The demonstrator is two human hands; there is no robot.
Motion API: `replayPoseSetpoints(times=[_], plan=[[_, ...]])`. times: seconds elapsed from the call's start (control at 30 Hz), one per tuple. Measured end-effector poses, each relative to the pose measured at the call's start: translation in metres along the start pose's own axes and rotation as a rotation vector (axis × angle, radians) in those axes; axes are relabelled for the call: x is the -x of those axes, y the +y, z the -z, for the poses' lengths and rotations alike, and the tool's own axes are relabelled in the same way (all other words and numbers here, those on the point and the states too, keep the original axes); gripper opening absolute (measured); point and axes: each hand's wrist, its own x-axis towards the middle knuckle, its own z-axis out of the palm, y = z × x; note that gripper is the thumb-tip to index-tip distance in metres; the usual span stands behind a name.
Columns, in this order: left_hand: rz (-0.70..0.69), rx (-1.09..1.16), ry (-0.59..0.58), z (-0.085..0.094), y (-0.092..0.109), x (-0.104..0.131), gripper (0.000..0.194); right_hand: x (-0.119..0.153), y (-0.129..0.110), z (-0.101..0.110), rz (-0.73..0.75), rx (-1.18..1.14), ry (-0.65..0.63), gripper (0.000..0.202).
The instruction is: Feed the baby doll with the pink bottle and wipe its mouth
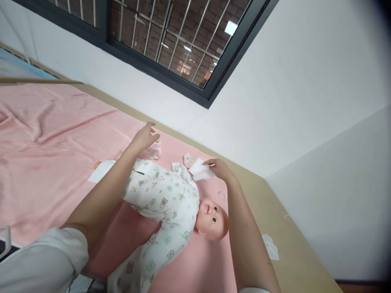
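A baby doll [214, 219] in a white patterned outfit [166, 195] lies on its back on a pink blanket [61, 130], its head to the right. My left hand [147, 136] is over a small clear bottle [155, 150] beyond the doll's body, fingers apart; whether it touches the bottle is unclear. Pinched in my right hand [219, 168] is a white tissue [200, 169], just above the doll's raised sleeve. A small printed packet [188, 160] sits left of the tissue, partly behind it.
Wooden board [281, 228] edges the blanket along the white wall, with another white tissue [271, 247] lying on it at the right. A dark-framed window [159, 67] with bars is above. Another white piece [102, 171] lies near the doll's feet.
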Motion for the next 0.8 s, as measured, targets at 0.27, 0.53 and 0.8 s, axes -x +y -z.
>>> replayPoseSetpoints(times=[0.27, 0.53, 0.8], plan=[[0.153, -0.158, -0.212, -0.001, -0.022, -0.01, 0.078, -0.038, 0.025, -0.002, -0.014, -0.246, 0.043, 0.044], [0.203, -0.176, -0.304, -0.002, -0.032, -0.011, 0.083, -0.06, 0.034, -0.017, -0.055, -0.496, -0.127, 0.059], [0.193, -0.158, -0.324, -0.009, -0.037, -0.012, 0.085, -0.063, 0.059, -0.022, -0.182, -0.373, -0.175, 0.062]])
